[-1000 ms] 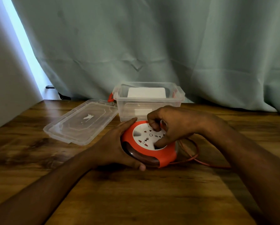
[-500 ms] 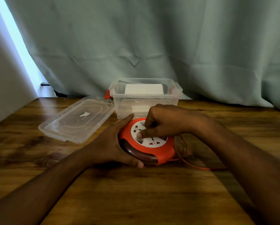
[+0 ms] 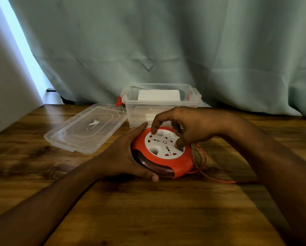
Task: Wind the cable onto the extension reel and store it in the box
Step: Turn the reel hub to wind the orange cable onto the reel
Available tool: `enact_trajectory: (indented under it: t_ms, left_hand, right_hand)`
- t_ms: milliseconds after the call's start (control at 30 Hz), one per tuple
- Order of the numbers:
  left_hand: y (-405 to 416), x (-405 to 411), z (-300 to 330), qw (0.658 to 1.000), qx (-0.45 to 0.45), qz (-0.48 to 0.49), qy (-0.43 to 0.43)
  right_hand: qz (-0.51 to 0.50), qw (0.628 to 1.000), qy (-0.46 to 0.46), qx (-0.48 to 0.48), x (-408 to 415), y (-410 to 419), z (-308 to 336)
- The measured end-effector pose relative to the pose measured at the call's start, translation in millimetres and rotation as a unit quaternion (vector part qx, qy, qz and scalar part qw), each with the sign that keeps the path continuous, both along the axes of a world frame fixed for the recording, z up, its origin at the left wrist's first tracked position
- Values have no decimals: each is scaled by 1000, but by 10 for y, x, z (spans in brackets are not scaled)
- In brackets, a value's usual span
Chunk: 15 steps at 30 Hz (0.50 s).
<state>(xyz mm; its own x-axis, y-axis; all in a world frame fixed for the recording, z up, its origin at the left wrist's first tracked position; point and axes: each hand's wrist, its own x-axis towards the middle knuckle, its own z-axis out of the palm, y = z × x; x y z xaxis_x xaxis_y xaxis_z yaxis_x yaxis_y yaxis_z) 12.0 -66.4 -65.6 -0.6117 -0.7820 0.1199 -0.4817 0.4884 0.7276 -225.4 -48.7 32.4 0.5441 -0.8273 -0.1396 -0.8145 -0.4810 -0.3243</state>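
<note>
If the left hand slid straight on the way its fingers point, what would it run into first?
Likely the clear storage box. The left hand cups the reel with fingers aimed away from the person, toward the box's front wall. The gap looks short, though depth is hard to judge.

Open box [image 3: 163, 110] just behind reel [image 3: 162, 153]; lid [image 3: 86, 128] leftward.

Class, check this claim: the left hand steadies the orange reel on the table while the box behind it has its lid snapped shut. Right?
Not quite. In the head view the box is open; its lid lies on the table beside it. The left hand does steady the orange reel.
</note>
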Motion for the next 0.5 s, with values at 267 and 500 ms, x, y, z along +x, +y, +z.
enact_trajectory:
  t_ms: [267,500]
  left_hand:
    - [32,-2,28,1000,-1,-1,-5]
    - [15,10,14,1000,4,0,-1]
  right_hand:
    - [-24,999,16,-13,-3,-18,-37]
    - [-43,998,30,-42,20,16,-40]
